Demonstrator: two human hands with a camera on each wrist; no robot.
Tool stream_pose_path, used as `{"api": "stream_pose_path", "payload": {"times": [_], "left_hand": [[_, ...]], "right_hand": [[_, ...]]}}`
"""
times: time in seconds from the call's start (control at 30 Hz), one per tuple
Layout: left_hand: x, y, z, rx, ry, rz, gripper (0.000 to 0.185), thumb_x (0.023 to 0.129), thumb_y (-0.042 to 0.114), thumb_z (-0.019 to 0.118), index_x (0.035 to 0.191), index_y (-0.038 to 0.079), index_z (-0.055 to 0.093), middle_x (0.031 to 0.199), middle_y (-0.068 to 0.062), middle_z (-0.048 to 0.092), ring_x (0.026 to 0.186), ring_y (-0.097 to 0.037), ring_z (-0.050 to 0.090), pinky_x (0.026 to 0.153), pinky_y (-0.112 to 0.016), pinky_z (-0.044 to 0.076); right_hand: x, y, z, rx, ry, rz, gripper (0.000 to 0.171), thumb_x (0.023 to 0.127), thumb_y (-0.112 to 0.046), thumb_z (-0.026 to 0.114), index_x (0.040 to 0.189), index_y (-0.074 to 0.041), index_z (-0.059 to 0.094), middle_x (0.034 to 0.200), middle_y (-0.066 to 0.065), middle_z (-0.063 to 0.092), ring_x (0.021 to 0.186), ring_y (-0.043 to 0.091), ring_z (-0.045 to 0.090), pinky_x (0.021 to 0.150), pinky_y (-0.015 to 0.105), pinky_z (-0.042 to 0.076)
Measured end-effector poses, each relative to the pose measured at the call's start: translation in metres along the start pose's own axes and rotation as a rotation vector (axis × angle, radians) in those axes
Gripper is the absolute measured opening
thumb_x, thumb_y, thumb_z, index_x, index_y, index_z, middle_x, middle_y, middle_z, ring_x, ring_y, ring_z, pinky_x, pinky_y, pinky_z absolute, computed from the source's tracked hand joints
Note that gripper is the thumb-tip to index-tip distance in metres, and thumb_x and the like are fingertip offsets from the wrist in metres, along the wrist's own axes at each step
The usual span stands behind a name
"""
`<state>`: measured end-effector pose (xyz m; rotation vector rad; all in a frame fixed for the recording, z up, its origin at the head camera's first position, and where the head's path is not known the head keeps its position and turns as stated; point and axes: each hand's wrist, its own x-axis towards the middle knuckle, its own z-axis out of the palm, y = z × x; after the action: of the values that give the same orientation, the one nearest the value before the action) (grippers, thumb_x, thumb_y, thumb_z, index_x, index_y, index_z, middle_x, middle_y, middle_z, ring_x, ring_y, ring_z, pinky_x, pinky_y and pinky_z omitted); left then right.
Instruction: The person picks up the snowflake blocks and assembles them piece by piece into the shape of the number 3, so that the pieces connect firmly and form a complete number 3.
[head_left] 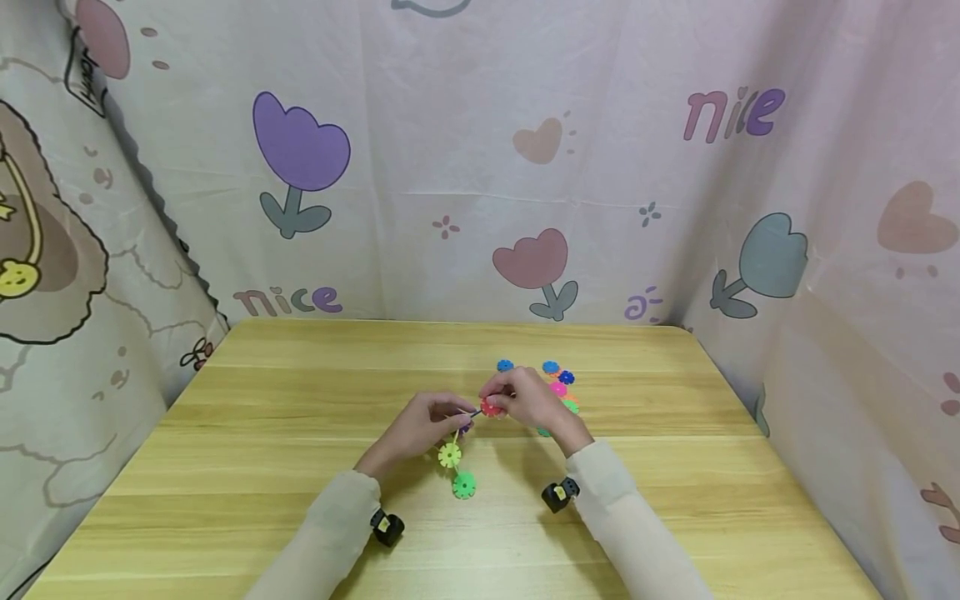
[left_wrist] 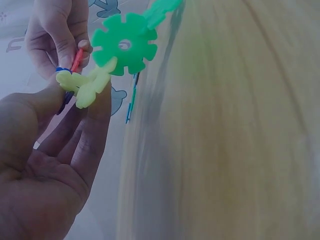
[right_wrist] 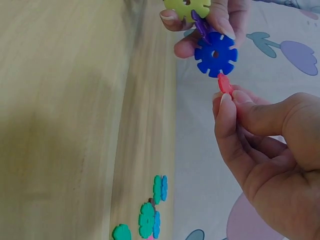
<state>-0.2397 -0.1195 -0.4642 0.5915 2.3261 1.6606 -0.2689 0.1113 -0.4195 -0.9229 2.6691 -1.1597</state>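
Note:
My left hand (head_left: pixel 420 427) pinches the upper end of a chain of notched plastic snowflake discs. A dark blue disc (right_wrist: pixel 216 54) forms that end, joined to a purple disc (right_wrist: pixel 201 26). From there the chain hangs toward the table through a yellow disc (head_left: pixel 450 455) to a green disc (head_left: pixel 464 485). Between thumb and fingertips, my right hand (head_left: pixel 531 400) holds a red disc (head_left: pixel 490 407). In the right wrist view the red disc (right_wrist: pixel 224 84) stands edge-on, its tip right at the blue disc's notched rim.
Loose discs lie behind the right hand, among them a blue disc (head_left: pixel 551 367), a dark blue one (head_left: pixel 566 377) and a pink disc (head_left: pixel 558 388). Another blue disc (head_left: pixel 505 365) lies farther left. A patterned cloth (head_left: pixel 450 167) hangs behind the wooden table (head_left: pixel 262 450).

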Motion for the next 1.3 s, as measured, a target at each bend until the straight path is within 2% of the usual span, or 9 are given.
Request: {"api": "stream_pose_path", "payload": {"times": [0.17, 0.27, 0.43, 0.53, 0.63, 0.8, 0.97, 1.13, 1.3], "left_hand": [[0.0003, 0.0015, 0.0010, 0.001, 0.004, 0.008, 0.021, 0.103, 0.016, 0.065, 0.121, 0.009, 0.074, 0.106, -0.017, 0.076, 0.078, -0.017, 0.069, 0.066, -0.024, 0.056], [0.0012, 0.0014, 0.0021, -0.009, 0.008, 0.026, 0.021, 0.102, 0.013, 0.065, 0.120, 0.006, 0.074, 0.105, -0.019, 0.075, 0.076, -0.017, 0.069, 0.064, -0.024, 0.055], [0.0032, 0.0022, 0.0039, 0.007, 0.032, 0.067, 0.016, 0.101, 0.009, 0.065, 0.108, -0.001, 0.075, 0.095, -0.023, 0.074, 0.072, -0.016, 0.066, 0.063, -0.023, 0.054], [0.0043, 0.0020, 0.0046, 0.018, 0.043, 0.080, 0.014, 0.101, 0.009, 0.066, 0.103, 0.000, 0.076, 0.090, -0.022, 0.073, 0.070, -0.015, 0.065, 0.062, -0.022, 0.054], [0.0048, 0.0020, 0.0052, 0.008, 0.044, 0.076, 0.014, 0.101, 0.010, 0.066, 0.107, 0.003, 0.076, 0.093, -0.023, 0.074, 0.071, -0.015, 0.066, 0.063, -0.022, 0.054], [0.0041, 0.0017, 0.0052, -0.014, 0.044, 0.031, 0.020, 0.102, 0.017, 0.066, 0.120, 0.010, 0.071, 0.109, -0.022, 0.074, 0.082, -0.021, 0.072, 0.066, -0.027, 0.057], [0.0038, -0.0007, 0.0042, -0.052, 0.051, -0.008, 0.029, 0.101, 0.025, 0.068, 0.128, 0.015, 0.066, 0.121, -0.018, 0.070, 0.094, -0.031, 0.076, 0.070, -0.035, 0.062], [0.0061, -0.0012, 0.0053, -0.090, 0.027, 0.012, 0.038, 0.101, 0.024, 0.069, 0.136, 0.015, 0.060, 0.126, -0.020, 0.069, 0.096, -0.034, 0.076, 0.077, -0.036, 0.064], [0.0063, 0.0013, 0.0061, -0.117, 0.009, 0.021, 0.043, 0.102, 0.017, 0.067, 0.143, 0.018, 0.056, 0.124, -0.023, 0.068, 0.093, -0.036, 0.077, 0.079, -0.040, 0.064]], "right_hand": [[-0.0005, -0.0031, 0.0012, 0.005, 0.011, 0.003, 0.012, 0.097, 0.001, 0.067, 0.103, 0.002, 0.077, 0.090, 0.010, 0.077, 0.070, 0.010, 0.064, 0.063, 0.020, 0.056], [0.0002, -0.0032, 0.0036, 0.022, 0.036, 0.014, 0.010, 0.096, 0.001, 0.068, 0.100, 0.002, 0.078, 0.088, 0.011, 0.077, 0.069, 0.009, 0.064, 0.062, 0.019, 0.056], [0.0021, -0.0048, 0.0075, 0.052, 0.064, 0.024, 0.008, 0.093, 0.003, 0.071, 0.097, 0.005, 0.078, 0.087, 0.013, 0.078, 0.066, 0.008, 0.065, 0.058, 0.020, 0.057], [0.0027, -0.0045, 0.0085, 0.060, 0.066, 0.031, 0.008, 0.093, 0.003, 0.071, 0.097, 0.005, 0.078, 0.086, 0.013, 0.077, 0.065, 0.009, 0.065, 0.057, 0.020, 0.056], [0.0024, -0.0026, 0.0075, 0.072, 0.058, 0.045, 0.009, 0.095, 0.001, 0.070, 0.100, 0.004, 0.078, 0.087, 0.012, 0.077, 0.066, 0.013, 0.066, 0.058, 0.020, 0.056], [0.0011, 0.0020, 0.0037, 0.067, 0.044, 0.071, 0.012, 0.099, -0.005, 0.067, 0.106, -0.002, 0.076, 0.084, 0.009, 0.074, 0.070, 0.024, 0.068, 0.060, 0.023, 0.055], [-0.0003, 0.0034, 0.0023, 0.104, 0.035, 0.093, 0.011, 0.099, -0.005, 0.068, 0.107, -0.003, 0.074, 0.084, 0.014, 0.074, 0.076, 0.037, 0.073, 0.066, 0.041, 0.062], [-0.0011, 0.0027, 0.0032, 0.158, 0.016, 0.086, 0.011, 0.098, -0.001, 0.068, 0.107, 0.001, 0.071, 0.086, 0.016, 0.075, 0.079, 0.044, 0.073, 0.073, 0.056, 0.061], [-0.0004, 0.0022, 0.0028, 0.179, 0.025, 0.101, 0.012, 0.098, 0.000, 0.067, 0.110, 0.000, 0.069, 0.085, 0.014, 0.076, 0.078, 0.041, 0.073, 0.074, 0.056, 0.062]]}}
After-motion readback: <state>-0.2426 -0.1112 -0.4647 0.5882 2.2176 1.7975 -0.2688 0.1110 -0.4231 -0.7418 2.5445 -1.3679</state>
